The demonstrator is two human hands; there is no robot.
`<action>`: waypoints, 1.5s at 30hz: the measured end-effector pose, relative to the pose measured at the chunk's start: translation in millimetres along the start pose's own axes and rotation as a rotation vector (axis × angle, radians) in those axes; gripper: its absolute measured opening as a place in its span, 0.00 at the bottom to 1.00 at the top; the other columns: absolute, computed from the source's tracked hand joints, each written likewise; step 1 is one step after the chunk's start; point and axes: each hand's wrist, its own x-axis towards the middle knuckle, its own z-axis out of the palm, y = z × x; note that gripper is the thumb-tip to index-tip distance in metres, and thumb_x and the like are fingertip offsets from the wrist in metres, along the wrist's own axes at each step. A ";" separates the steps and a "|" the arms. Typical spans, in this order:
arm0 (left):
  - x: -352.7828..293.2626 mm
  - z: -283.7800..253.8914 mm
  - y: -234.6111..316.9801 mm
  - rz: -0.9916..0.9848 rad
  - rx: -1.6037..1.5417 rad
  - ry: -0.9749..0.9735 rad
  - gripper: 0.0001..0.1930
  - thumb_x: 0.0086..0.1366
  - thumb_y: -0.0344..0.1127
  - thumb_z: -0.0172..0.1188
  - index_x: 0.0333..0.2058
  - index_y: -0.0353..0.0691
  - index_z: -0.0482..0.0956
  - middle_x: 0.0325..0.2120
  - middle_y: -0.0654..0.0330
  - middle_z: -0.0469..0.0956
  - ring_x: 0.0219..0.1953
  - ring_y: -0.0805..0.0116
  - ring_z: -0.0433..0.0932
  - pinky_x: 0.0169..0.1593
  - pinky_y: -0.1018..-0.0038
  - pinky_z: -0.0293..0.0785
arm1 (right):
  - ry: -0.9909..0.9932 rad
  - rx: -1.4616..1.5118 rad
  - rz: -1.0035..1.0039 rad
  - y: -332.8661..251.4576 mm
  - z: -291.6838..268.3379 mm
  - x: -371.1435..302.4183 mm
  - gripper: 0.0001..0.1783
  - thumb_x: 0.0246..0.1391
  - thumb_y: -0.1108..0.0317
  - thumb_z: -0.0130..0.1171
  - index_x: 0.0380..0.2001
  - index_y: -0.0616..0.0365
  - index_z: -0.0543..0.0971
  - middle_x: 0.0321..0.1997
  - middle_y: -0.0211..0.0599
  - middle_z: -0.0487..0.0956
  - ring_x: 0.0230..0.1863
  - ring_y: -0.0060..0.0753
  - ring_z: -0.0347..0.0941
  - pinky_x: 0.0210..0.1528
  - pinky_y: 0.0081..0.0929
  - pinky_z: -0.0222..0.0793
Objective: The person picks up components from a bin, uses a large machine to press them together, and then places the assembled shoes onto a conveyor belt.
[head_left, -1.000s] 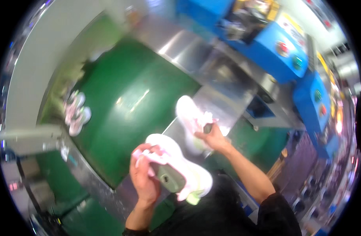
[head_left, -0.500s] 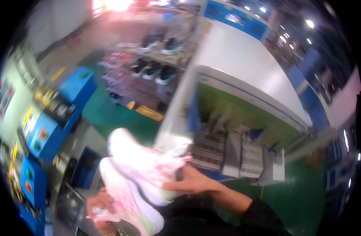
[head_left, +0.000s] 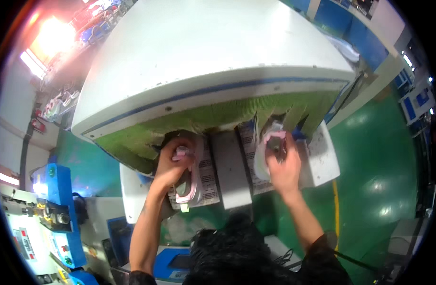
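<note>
Two pale pink and white sneakers stand side by side at the mouth of a large white machine. Fingers of my left hand (head_left: 171, 164) are closed on the tongue and lace area of the left sneaker (head_left: 197, 183). Its heel faces me, and its toe goes in under the green curtain (head_left: 218, 114). My right hand (head_left: 285, 168) grips the right sneaker (head_left: 260, 161) at its pink collar, thumb inside the opening. That sneaker's front is partly hidden behind the frayed curtain strips. Both rest on perforated conveyor belts (head_left: 209, 179).
A grey divider plate (head_left: 231, 166) runs between the two belts. The machine's white hood (head_left: 218, 42) rises beyond. Blue control boxes (head_left: 59, 190) stand to the left. A yellow line (head_left: 336, 209) marks the green floor on the right. A shoe rack (head_left: 61, 104) shows far left.
My view has swung right to face the machine. The sneakers, held together before me earlier, are now apart on separate belts at the curtain, one under each hand.
</note>
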 end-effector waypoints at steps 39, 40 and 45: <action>-834.2 324.2 -349.9 -2.103 -0.210 2.671 0.21 0.57 0.29 0.53 0.50 0.31 0.67 0.58 0.44 0.60 0.61 0.44 0.58 0.62 0.50 0.51 | -2.450 1.052 -2.841 -109.6 -94.8 -1148.8 0.27 0.41 0.57 0.66 0.37 0.65 0.68 0.32 0.53 0.76 0.32 0.55 0.75 0.32 0.42 0.73; -817.4 333.3 -323.5 -2.144 -0.216 2.642 0.21 0.57 0.29 0.54 0.50 0.31 0.67 0.59 0.45 0.61 0.61 0.45 0.58 0.63 0.51 0.51 | -2.538 0.676 -2.805 -117.2 -58.3 -1099.3 0.29 0.43 0.53 0.65 0.39 0.65 0.70 0.33 0.56 0.77 0.32 0.54 0.76 0.34 0.42 0.72; -863.3 335.4 -403.5 -2.290 0.221 2.720 0.20 0.59 0.27 0.53 0.51 0.33 0.67 0.59 0.46 0.61 0.61 0.46 0.58 0.63 0.54 0.51 | -3.016 -0.496 -1.982 -194.0 114.5 -1004.1 0.44 0.48 0.44 0.62 0.60 0.62 0.63 0.61 0.51 0.66 0.63 0.40 0.60 0.65 0.32 0.52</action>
